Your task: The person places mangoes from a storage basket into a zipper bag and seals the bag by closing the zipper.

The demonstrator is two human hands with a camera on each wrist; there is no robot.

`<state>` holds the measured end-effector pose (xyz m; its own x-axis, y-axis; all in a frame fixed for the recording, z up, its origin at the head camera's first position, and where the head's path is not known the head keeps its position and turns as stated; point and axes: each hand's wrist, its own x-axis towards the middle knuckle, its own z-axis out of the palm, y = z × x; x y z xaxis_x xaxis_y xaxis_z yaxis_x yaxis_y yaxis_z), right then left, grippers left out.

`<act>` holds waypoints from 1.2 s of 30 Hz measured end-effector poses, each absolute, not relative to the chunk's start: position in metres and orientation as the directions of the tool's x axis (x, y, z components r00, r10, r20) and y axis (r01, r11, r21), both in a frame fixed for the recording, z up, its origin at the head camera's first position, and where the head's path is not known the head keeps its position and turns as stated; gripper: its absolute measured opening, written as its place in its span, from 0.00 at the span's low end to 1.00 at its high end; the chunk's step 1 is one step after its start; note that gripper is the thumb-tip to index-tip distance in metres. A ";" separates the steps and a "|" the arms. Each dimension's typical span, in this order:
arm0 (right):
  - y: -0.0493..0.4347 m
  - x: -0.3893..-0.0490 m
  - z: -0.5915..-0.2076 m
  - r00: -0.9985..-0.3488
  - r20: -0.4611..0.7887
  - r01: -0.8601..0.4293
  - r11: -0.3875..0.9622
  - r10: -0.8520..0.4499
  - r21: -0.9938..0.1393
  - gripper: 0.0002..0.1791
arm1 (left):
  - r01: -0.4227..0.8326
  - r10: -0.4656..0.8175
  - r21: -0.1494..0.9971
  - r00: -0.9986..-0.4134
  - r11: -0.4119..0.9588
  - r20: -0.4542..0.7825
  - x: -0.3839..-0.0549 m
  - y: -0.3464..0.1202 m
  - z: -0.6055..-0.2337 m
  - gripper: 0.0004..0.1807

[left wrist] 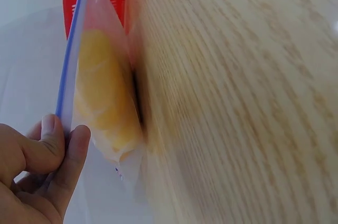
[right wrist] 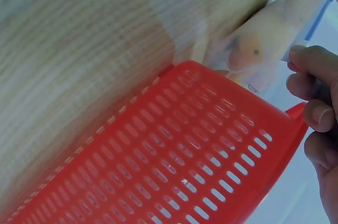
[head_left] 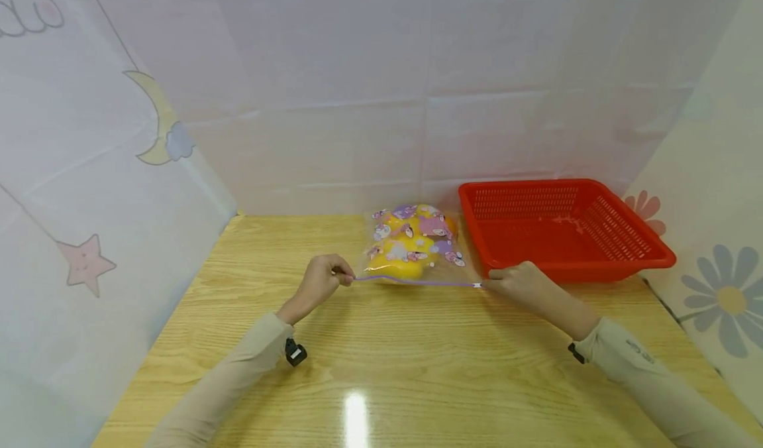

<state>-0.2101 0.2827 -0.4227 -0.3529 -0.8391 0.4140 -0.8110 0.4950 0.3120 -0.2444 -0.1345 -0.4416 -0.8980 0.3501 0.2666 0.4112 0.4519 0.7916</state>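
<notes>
A clear zip bag [head_left: 444, 272] printed with pink and purple cartoon figures lies on the wooden table, its purple zip edge raised toward me. Inside it are several rounded yellow and orange fruits [left wrist: 105, 92], partly hidden by the print. My left hand [head_left: 322, 281] pinches the left end of the zip edge between thumb and fingertips. At the other end, beside a small white slider [head_left: 477, 285], my right hand [head_left: 524, 290] pinches the bag's corner with its fingers curled. The zip strip [left wrist: 67, 65] is stretched straight between both hands.
A red plastic basket [head_left: 572, 272] with slotted walls stands right of the bag, close behind my right hand. Patterned cloth [head_left: 334, 136] hangs behind and on both sides of the wooden table [head_left: 417, 368]. A bright reflection shows near the table's front.
</notes>
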 end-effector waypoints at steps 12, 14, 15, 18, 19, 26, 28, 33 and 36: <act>0.280 -0.208 -0.442 -0.365 0.381 -0.839 0.478 -0.850 0.262 0.14 | 0.463 0.424 0.726 -0.869 0.509 0.257 -0.239 -0.137 -0.448 0.06; 0.280 -0.206 -0.444 -0.372 0.378 -0.838 0.482 -0.848 0.256 0.13 | 0.471 0.432 0.721 -0.864 0.509 0.259 -0.239 -0.137 -0.449 0.05; 0.280 -0.206 -0.444 -0.377 0.376 -0.835 0.486 -0.846 0.257 0.13 | 0.472 0.434 0.720 -0.863 0.508 0.259 -0.239 -0.137 -0.450 0.06; 0.280 -0.206 -0.447 -0.394 0.364 -0.828 0.498 -0.844 0.258 0.12 | 0.474 0.443 0.718 -0.860 0.510 0.253 -0.239 -0.137 -0.451 0.06; 0.281 -0.206 -0.448 -0.401 0.358 -0.826 0.502 -0.843 0.257 0.12 | 0.473 0.446 0.718 -0.859 0.510 0.249 -0.238 -0.137 -0.451 0.05; 0.281 -0.207 -0.450 -0.443 0.305 -0.818 0.519 -0.843 0.246 0.10 | 0.470 0.467 0.720 -0.854 0.510 0.227 -0.239 -0.137 -0.452 0.04; 0.281 -0.207 -0.450 -0.449 0.296 -0.817 0.522 -0.843 0.247 0.09 | 0.474 0.469 0.716 -0.853 0.513 0.229 -0.239 -0.137 -0.452 0.04; 0.281 -0.208 -0.450 -0.459 0.300 -0.816 0.530 -0.836 0.230 0.09 | 0.478 0.477 0.707 -0.850 0.520 0.224 -0.240 -0.138 -0.450 0.04; 0.282 -0.208 -0.450 -0.469 0.318 -0.815 0.543 -0.824 0.205 0.08 | 0.482 0.483 0.698 -0.848 0.530 0.219 -0.241 -0.138 -0.449 0.04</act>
<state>-0.2077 0.2815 -0.4500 -0.4688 -0.8241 0.3180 -0.8147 0.5425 0.2049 -0.2408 -0.1385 -0.4489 -0.8478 0.4831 0.2186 0.4819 0.5299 0.6978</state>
